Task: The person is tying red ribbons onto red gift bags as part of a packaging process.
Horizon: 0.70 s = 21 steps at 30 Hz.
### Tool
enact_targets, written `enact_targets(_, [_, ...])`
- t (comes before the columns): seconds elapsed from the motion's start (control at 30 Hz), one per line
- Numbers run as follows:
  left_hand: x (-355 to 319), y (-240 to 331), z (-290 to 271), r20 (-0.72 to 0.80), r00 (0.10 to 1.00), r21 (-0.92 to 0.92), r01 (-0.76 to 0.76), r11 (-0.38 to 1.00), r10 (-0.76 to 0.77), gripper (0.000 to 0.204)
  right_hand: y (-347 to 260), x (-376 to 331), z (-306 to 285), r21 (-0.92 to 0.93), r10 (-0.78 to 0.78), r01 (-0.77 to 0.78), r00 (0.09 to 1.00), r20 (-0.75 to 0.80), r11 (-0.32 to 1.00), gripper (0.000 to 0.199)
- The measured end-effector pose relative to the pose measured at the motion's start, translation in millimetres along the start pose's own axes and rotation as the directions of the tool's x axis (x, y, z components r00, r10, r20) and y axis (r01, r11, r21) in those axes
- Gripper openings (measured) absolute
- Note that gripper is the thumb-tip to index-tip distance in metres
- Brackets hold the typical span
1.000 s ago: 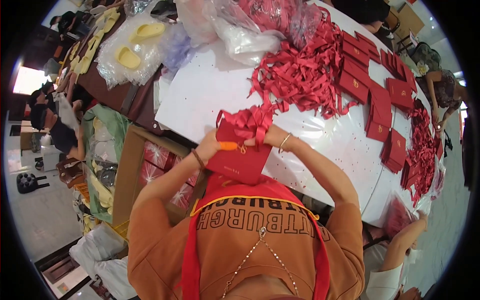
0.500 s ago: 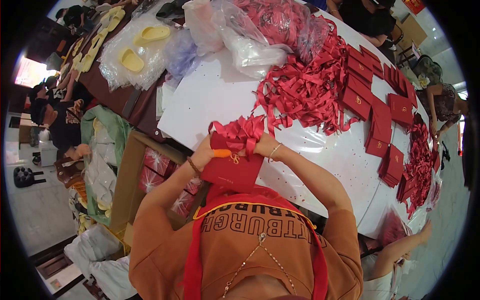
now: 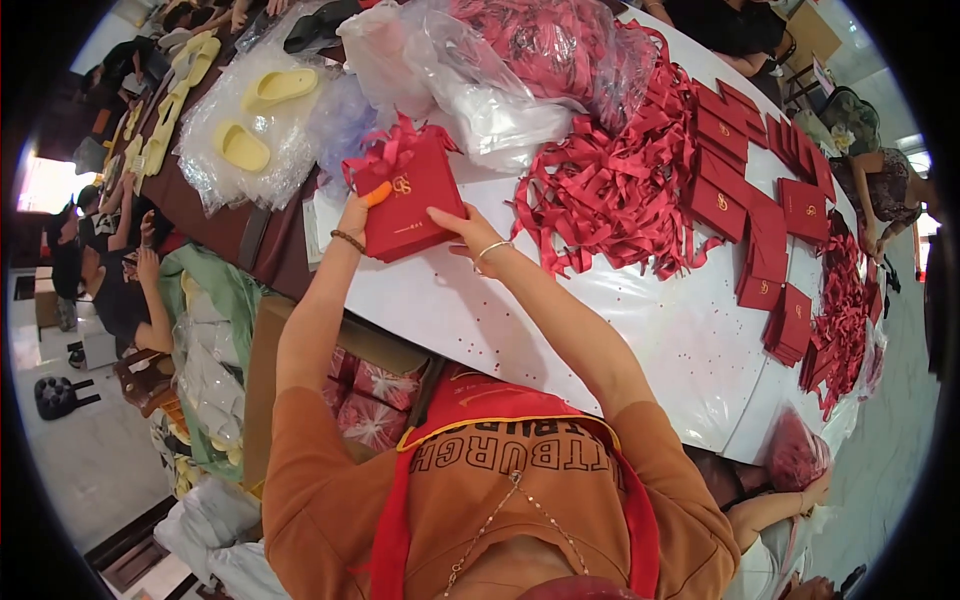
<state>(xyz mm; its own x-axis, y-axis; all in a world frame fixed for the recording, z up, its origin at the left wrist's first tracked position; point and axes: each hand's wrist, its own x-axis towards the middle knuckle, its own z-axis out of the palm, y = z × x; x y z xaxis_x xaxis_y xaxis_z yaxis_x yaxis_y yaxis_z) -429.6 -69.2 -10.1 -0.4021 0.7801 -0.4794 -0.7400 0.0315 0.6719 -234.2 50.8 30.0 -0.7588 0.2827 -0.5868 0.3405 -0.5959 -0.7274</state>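
Note:
Between my hands is a bundle of red paper gift bags [image 3: 418,215] with red ribbon handles bunched at the top and a gold emblem on the front. My left hand [image 3: 357,222] grips its left side, an orange cover on the thumb. At the lower right edge, my right hand [image 3: 475,236] has its thumb against the front, with its other fingers partly hidden. The bundle is over the white table [image 3: 470,320]. To its right lies a large heap of red ribbons [image 3: 610,190].
Several stacks of red bags [image 3: 765,240] lie on the right. Clear plastic bags [image 3: 480,90] are at the back; yellow slippers [image 3: 243,148] lie on plastic wrap. A carton [image 3: 262,375] with wrapped red packs stands at lower left. Other people work around the table.
Both hands have carried the bundle of bags away from my body, forward and to the left over the table. My right hand has shifted from the ribbon end to the lower right edge.

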Motion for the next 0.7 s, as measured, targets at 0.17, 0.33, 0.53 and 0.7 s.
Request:
enact_targets(0.17, [2,-9,6,-0.099,0.98,-0.015,0.17,0.985,-0.171,0.034,7,15,-6,0.116,0.11,-0.109,0.994,-0.004,0.987,0.07])
enact_targets(0.33, [6,35,23,0.109,0.987,0.066,0.113,0.991,-0.119,0.039,-3,-3,20,0.054,0.075,-0.073,0.997,-0.026,0.996,0.078])
enact_targets(0.53, [62,48,10,0.131,0.955,0.52,0.163,0.839,-0.267,0.045,-18,53,7,0.307,0.011,-0.035,0.997,0.077,0.951,0.077])
enact_targets(0.7, [89,68,12,0.261,0.931,0.468,0.109,0.877,-0.255,0.04,-28,108,-12,0.311,0.093,-0.031,0.978,-0.187,0.95,0.069])
